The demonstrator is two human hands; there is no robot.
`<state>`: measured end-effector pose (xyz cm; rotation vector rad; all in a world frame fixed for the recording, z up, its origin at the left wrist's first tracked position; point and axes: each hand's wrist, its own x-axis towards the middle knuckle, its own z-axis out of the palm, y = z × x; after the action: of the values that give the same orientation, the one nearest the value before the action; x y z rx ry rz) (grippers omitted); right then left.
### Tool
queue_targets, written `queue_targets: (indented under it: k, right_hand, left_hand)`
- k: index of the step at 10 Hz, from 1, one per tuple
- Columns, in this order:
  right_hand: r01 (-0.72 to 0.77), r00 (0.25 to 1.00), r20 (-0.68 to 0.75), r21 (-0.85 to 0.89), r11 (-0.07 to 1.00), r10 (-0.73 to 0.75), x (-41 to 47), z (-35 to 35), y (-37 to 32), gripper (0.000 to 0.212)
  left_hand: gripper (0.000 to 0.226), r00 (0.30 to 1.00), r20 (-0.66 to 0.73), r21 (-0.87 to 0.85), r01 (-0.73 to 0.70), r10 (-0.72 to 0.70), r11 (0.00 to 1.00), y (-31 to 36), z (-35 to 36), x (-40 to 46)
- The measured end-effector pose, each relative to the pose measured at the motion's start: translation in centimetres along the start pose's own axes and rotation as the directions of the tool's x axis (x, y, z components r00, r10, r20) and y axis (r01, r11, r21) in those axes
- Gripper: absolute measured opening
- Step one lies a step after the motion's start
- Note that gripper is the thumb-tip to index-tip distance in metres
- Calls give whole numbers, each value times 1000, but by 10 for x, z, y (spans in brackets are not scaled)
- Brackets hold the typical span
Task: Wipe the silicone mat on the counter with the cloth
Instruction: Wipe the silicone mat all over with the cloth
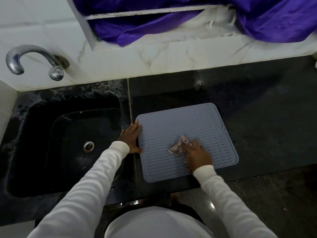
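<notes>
A grey-blue silicone mat (173,124) with wavy ridges lies flat on the dark counter (265,117), just right of the sink. My right hand (198,156) presses a crumpled striped cloth (179,146) onto the mat's lower middle; the hand is blurred. Part of the cloth shows under the wrist. My left hand (130,138) lies flat with fingers spread on the mat's left edge, holding nothing.
A black sink (42,134) with a metal drain (88,146) sits at the left. A chrome tap (34,60) juts from the white tiled wall. Purple fabric (171,23) hangs over the window sill behind. The counter's front edge runs close to my body.
</notes>
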<state>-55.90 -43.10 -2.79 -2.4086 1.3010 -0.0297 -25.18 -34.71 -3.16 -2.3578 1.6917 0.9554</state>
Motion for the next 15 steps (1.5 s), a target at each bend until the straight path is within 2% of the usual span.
queue_targets:
  k: [1,2,4,5,6,7,8,9,10,11,12,13,14,15]
  right_hand:
    - [-92,994,-56,12,996,92,3,-18,42,50]
    - [-157,984,-90,-50,986,153,8,-35,81,64]
    - [-345,932,-134,-44,938,337,14,-58,122,50]
    - [-365,924,-124,-13,931,361,20,-67,112,37]
    - [-258,955,-141,43,965,261,23,-68,68,32]
    - [-39,991,-116,168,985,59,18,-53,-2,30]
    - [194,979,-85,101,976,-186,14,-14,-76,43]
    - [303,952,44,11,953,-303,7,32,-118,51]
    - [314,944,119,-51,948,-306,1,49,-114,54]
    - [362,932,51,-144,921,-359,-3,40,-105,67]
    - [331,943,88,-196,923,-320,-3,37,-95,62]
    - [221,970,147,-185,958,-195,2,29,-63,72]
    - [75,990,129,-188,979,-51,3,6,-11,75]
    - [-191,981,11,-89,978,192,9,-26,36,43]
  left_hand:
    - [126,1000,5,-4,-4,4,1000,0,-1,0]
    - [127,1000,14,-1,-4,4,1000,0,-2,0]
    - [127,1000,16,4,1,-1,1000,1,-2,-1]
    - [128,1000,27,16,-1,1,1000,2,-2,1]
    - [127,1000,29,20,3,-4,1000,3,-1,1]
    - [127,1000,20,29,0,0,1000,4,-1,0]
    - [130,999,4,43,-36,36,998,-2,1,-2]
    - [132,998,-12,77,-59,60,995,-6,3,-4]
    - [129,999,-17,64,-39,40,997,-2,3,-4]
    - [130,1000,-9,61,-2,3,998,5,1,-3]
    - [133,1000,8,62,9,-10,998,6,1,-3]
    - [136,999,32,57,8,-10,998,5,-2,-3]
    - [135,999,39,56,9,-11,998,5,-2,-3]
    - [135,999,36,48,0,-2,999,2,-1,-2]
